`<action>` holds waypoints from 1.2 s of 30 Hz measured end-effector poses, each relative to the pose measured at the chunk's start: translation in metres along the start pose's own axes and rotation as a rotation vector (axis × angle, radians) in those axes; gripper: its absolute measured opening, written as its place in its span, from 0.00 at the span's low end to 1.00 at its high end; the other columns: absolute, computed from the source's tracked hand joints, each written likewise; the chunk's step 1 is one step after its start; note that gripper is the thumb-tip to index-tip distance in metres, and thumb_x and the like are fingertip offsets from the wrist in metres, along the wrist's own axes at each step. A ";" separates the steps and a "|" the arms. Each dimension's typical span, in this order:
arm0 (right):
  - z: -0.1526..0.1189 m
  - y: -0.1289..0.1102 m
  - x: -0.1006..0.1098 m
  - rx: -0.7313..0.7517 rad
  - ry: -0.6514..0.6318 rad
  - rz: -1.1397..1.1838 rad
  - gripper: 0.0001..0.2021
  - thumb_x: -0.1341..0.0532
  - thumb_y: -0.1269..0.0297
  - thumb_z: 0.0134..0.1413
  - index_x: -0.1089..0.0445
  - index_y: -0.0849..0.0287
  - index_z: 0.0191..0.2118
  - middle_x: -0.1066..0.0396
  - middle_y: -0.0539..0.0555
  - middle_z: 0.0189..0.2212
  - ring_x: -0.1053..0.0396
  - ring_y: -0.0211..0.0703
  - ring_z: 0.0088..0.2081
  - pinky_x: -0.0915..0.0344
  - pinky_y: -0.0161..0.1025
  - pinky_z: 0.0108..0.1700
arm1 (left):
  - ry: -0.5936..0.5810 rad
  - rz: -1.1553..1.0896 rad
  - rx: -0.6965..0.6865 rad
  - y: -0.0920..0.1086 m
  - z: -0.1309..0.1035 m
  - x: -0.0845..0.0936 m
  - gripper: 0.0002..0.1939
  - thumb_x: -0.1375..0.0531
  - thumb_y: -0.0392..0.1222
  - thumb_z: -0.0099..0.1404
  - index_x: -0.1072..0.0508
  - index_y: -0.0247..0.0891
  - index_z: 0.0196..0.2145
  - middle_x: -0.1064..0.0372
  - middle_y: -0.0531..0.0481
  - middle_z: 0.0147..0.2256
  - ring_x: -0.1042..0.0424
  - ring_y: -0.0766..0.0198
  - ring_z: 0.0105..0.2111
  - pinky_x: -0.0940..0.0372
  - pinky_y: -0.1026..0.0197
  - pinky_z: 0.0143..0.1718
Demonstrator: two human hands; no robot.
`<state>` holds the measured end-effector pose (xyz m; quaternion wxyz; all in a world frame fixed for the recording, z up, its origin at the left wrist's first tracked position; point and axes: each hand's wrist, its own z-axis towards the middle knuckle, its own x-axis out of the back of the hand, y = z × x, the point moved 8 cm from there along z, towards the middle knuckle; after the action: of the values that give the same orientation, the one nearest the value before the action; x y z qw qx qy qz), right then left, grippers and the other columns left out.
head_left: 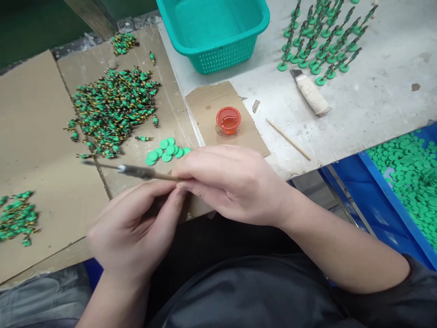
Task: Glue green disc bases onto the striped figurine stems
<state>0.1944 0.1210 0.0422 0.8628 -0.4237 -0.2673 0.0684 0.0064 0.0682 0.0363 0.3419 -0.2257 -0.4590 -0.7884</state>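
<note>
tool (136, 171) in right hand (235, 184), beside left hand (136, 223)

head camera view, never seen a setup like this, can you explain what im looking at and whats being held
There is no machine here: one camera, worn on a person's head, looks down at two bare hands.

The right hand grips a thin tool, which is blurred. The left hand is at its fingertips; whether it pinches anything is hidden.

On cardboard lie piles of small green, yellow and dark pieces and loose green discs. Further right are a red cup of liquid, a teal basket, a wooden stick and dark pieces standing on green discs.
</note>
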 end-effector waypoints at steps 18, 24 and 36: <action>-0.051 0.001 0.051 -0.126 0.558 0.126 0.04 0.30 0.68 0.80 0.18 0.54 0.53 0.14 0.50 0.44 0.13 0.40 0.43 0.13 0.38 0.48 | -0.011 -0.004 0.084 0.000 0.004 -0.002 0.03 0.25 0.43 0.76 0.09 0.53 0.44 0.10 0.61 0.40 0.16 0.71 0.37 0.25 0.70 0.45; -0.061 0.018 0.044 -0.311 0.518 0.173 0.02 0.29 0.60 0.80 0.18 0.49 0.51 0.14 0.51 0.42 0.11 0.47 0.44 0.11 0.45 0.50 | -0.012 -0.127 0.215 -0.007 0.002 0.000 0.05 0.25 0.43 0.75 0.08 0.54 0.46 0.09 0.56 0.43 0.13 0.64 0.40 0.19 0.64 0.45; -0.060 0.022 0.044 -0.399 0.485 0.230 0.08 0.25 0.61 0.73 0.20 0.52 0.40 0.14 0.52 0.37 0.14 0.44 0.37 0.14 0.40 0.42 | -0.108 -0.538 0.434 0.011 0.021 0.035 0.02 0.23 0.45 0.65 0.08 0.48 0.34 0.15 0.48 0.29 0.23 0.62 0.22 0.27 0.64 0.22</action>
<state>0.2652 0.1080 0.0134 0.7878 -0.6157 -0.0125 0.0089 -0.0074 0.0714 0.0763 0.1371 -0.0601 -0.6764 -0.7212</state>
